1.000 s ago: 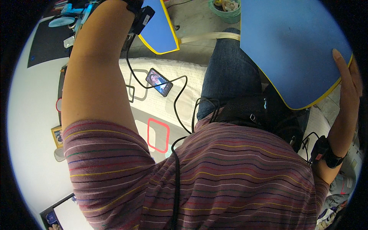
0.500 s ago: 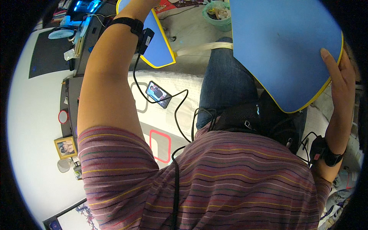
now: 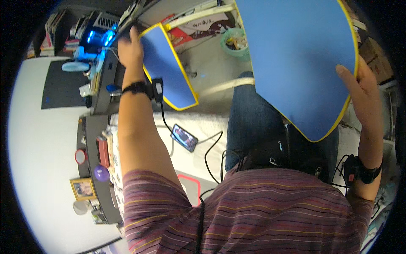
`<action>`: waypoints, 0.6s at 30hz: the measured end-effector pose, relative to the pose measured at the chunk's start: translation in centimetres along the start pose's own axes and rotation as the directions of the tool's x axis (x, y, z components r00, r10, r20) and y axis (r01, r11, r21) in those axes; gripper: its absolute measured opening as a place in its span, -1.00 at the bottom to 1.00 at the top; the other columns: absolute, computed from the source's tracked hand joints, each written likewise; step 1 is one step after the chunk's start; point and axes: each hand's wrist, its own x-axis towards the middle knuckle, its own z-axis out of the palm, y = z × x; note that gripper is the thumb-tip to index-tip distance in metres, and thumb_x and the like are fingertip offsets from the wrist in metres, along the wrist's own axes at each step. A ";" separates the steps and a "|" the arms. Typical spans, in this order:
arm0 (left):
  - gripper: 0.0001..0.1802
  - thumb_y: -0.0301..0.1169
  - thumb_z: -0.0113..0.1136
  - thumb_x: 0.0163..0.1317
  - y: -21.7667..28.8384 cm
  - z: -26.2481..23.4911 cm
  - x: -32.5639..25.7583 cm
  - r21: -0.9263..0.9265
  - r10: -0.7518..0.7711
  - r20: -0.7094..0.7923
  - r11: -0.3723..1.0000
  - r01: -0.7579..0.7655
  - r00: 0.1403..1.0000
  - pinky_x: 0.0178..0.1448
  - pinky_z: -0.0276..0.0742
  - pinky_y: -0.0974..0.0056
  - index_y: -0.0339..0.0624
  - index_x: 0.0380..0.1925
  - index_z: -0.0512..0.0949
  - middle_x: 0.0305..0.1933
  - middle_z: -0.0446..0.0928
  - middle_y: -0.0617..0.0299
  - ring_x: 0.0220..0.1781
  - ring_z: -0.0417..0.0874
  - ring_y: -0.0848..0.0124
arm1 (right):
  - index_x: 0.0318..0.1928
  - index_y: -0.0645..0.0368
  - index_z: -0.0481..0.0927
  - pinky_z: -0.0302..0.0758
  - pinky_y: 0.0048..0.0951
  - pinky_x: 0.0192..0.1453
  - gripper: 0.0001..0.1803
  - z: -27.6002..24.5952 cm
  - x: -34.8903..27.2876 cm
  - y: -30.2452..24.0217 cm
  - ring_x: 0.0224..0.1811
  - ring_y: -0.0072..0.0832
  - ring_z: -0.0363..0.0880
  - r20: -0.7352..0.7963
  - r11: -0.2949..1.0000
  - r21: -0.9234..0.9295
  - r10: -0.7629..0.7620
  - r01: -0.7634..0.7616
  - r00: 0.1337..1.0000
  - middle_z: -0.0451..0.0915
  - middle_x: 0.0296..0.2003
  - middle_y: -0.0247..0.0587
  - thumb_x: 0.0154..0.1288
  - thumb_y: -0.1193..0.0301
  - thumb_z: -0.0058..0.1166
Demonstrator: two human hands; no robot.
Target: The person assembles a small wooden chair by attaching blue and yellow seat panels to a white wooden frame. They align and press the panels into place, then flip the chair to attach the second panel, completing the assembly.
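Two flat blue panels with yellow edging are joined by pale strips. My right hand grips the right edge of the larger blue panel, its thumb on the front face and the fingers behind the edge. The lower corner of that panel hangs over my lap. At the outer edge of the smaller blue panel, my left hand is raised, thumb apart from the fingers and slightly blurred. Whether it touches the panel edge is hard to see.
A phone with its screen lit lies on the pale bedding left of my leg. Black cables run across my front. Between the panels, a green bin stands on the floor. A dark desk lines the left side.
The view has shifted, so the panels sit lower in the picture. My left hand, out of frame before, now shows beside the smaller panel. My right hand keeps its hold.
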 end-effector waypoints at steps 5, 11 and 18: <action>-0.01 0.42 -0.29 0.31 -3.4 1.0 -3.5 -0.472 -0.358 0.576 0.588 0.657 0.735 0.46 0.16 0.06 -0.25 0.36 0.30 0.43 0.28 -0.06 0.40 0.31 0.04 | 0.03 0.29 0.52 0.49 -0.57 -0.25 -0.69 -0.3 0.6 -0.7 -0.34 -0.63 0.56 0.039 0.996 0.079 0.031 -0.035 0.999 0.60 -0.33 -0.28 0.43 0.33 0.05; -0.11 0.37 -0.32 0.37 -1.7 -0.8 -4.8 -0.576 -0.209 0.731 0.321 0.751 0.650 0.37 0.30 0.05 -0.19 0.28 0.38 0.29 0.44 0.00 0.25 0.47 0.12 | 0.05 0.31 0.51 0.49 -0.57 -0.24 -0.68 0.1 1.0 -0.9 -0.32 -0.65 0.54 0.000 0.978 0.209 0.000 0.000 1.000 0.61 -0.31 -0.30 0.42 0.35 0.05; -0.06 0.37 0.00 0.24 -2.5 -0.5 -5.6 -0.664 -0.231 0.621 0.354 0.659 0.749 0.26 0.41 0.16 -0.35 0.19 0.45 0.15 0.53 0.01 0.16 0.54 0.22 | -0.04 0.28 0.55 0.45 -0.55 -0.25 -0.67 0.6 0.7 -0.3 -0.36 -0.67 0.48 -0.158 0.971 0.238 0.078 -0.039 0.984 0.58 -0.36 -0.36 0.45 0.23 0.06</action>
